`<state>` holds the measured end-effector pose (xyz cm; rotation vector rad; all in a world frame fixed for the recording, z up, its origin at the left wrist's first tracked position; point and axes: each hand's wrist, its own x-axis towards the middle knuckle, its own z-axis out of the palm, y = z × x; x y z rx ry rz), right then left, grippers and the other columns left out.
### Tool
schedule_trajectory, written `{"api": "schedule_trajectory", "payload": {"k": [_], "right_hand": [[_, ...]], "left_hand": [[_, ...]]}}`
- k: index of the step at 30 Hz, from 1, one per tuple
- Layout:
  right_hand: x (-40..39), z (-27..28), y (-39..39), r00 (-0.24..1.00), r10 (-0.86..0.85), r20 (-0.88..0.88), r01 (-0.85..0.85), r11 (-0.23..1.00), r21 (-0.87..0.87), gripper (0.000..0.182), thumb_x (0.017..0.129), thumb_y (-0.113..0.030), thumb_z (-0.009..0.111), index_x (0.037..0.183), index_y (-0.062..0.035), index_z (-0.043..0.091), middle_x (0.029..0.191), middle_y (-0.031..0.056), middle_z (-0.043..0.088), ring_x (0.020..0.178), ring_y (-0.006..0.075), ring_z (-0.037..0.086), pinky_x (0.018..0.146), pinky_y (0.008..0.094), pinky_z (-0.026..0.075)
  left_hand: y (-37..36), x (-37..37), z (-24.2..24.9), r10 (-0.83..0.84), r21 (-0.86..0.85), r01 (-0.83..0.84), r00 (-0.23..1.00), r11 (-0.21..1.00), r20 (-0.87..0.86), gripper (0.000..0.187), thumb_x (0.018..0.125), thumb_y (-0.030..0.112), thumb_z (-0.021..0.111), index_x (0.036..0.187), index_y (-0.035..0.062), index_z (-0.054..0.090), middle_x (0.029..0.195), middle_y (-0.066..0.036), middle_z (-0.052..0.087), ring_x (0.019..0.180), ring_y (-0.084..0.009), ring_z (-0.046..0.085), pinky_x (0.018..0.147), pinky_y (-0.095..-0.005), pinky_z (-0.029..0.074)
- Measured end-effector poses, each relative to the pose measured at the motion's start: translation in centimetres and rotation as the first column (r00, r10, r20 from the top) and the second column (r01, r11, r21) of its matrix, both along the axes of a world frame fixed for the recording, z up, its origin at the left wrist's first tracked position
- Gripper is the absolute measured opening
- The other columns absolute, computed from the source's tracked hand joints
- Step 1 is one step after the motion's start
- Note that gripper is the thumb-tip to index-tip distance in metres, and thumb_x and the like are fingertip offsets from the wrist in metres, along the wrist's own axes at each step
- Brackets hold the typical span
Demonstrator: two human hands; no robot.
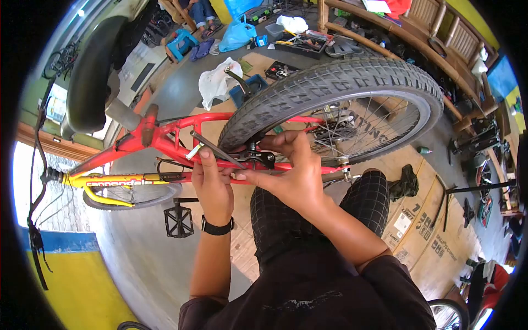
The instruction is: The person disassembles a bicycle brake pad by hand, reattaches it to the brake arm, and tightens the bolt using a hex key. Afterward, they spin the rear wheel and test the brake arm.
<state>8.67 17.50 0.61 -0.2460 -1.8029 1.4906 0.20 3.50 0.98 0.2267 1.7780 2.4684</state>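
A red and yellow bicycle frame [124,180] lies across the view, its knobby rear tyre [341,82] at the upper right. My left hand [212,184] is closed around a dark rod-like tool [212,146] with a silver part near its thumb, beside the red frame tube. My right hand [294,173] is at the black brake arm [264,158] next to the tyre, thumb and fingers curled on either side of it. What its fingertips hold is too small to make out.
A black saddle [91,77] stands at the upper left, and a black pedal [179,221] hangs below the frame. Cardboard [423,220] covers the floor at right. Behind are a tool tray [300,43], a blue bag [237,36] and a seated person's legs [202,14].
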Motion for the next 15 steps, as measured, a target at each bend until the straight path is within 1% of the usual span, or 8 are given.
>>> {"api": "schedule_trajectory", "payload": {"k": [1,2,3,6,9,15], "right_hand": [[-0.04,-0.05,-0.01,1.000,0.024,0.004,-0.024,1.000,-0.017,0.076,0.061,-0.029,0.097,0.108,0.0043,0.047,0.103,0.0207,0.067,0.095,0.0284,0.071,0.082,0.0381,0.058],[0.01,-0.05,-0.06,0.999,0.049,0.010,-0.049,0.998,-0.034,0.075,0.063,-0.024,0.097,0.109,0.0040,0.045,0.107,0.0210,0.067,0.099,0.0267,0.071,0.087,0.0374,0.057],[0.05,-0.06,-0.08,0.997,0.077,0.016,-0.076,0.996,-0.050,0.073,0.064,-0.019,0.097,0.109,0.0037,0.044,0.111,0.0213,0.067,0.104,0.0251,0.070,0.092,0.0366,0.056],[-0.14,-0.14,-0.14,0.996,0.094,0.003,-0.094,0.992,-0.079,0.075,0.063,-0.019,0.097,0.111,0.0046,0.044,0.112,0.0220,0.066,0.105,0.0253,0.069,0.093,0.0367,0.056],[-0.37,-0.10,-0.26,0.994,0.092,-0.065,-0.098,0.991,-0.093,0.078,0.062,-0.019,0.097,0.114,0.0062,0.044,0.113,0.0231,0.066,0.107,0.0252,0.069,0.093,0.0363,0.056],[-0.32,-0.56,-0.49,0.997,0.050,-0.056,-0.052,0.998,-0.031,0.082,0.061,-0.015,0.096,0.122,0.0111,0.049,0.115,0.0207,0.067,0.107,0.0238,0.069,0.093,0.0348,0.057]], "left_hand": [[0.05,0.02,0.11,0.005,-0.001,-0.005,1.000,1.000,0.001,0.035,0.106,0.039,0.050,0.103,0.0048,0.055,0.082,-0.005,0.063,0.062,-0.0125,0.058,0.057,-0.0265,0.048],[0.26,0.25,0.31,-0.028,0.041,0.029,0.999,0.999,-0.017,0.035,0.106,0.039,0.051,0.103,0.0049,0.055,0.084,-0.004,0.064,0.066,-0.0124,0.059,0.060,-0.0262,0.049],[0.32,0.33,0.44,-0.027,0.041,0.028,0.999,0.999,-0.021,0.035,0.106,0.039,0.051,0.104,0.0048,0.055,0.085,-0.004,0.064,0.068,-0.0125,0.060,0.061,-0.0262,0.049],[0.40,0.48,0.64,-0.026,0.037,0.027,0.999,0.999,-0.032,0.035,0.105,0.039,0.051,0.105,0.0048,0.056,0.088,-0.005,0.064,0.073,-0.0127,0.061,0.064,-0.0264,0.050],[0.28,0.45,0.61,-0.029,0.023,0.030,0.999,0.999,-0.034,0.036,0.105,0.040,0.052,0.105,0.0047,0.057,0.090,-0.005,0.065,0.077,-0.0133,0.063,0.066,-0.0271,0.051],[0.12,0.19,0.46,-0.025,0.010,0.025,0.999,1.000,-0.020,0.039,0.104,0.043,0.052,0.105,0.0051,0.057,0.090,-0.005,0.065,0.077,-0.0150,0.064,0.067,-0.0281,0.052]]}}
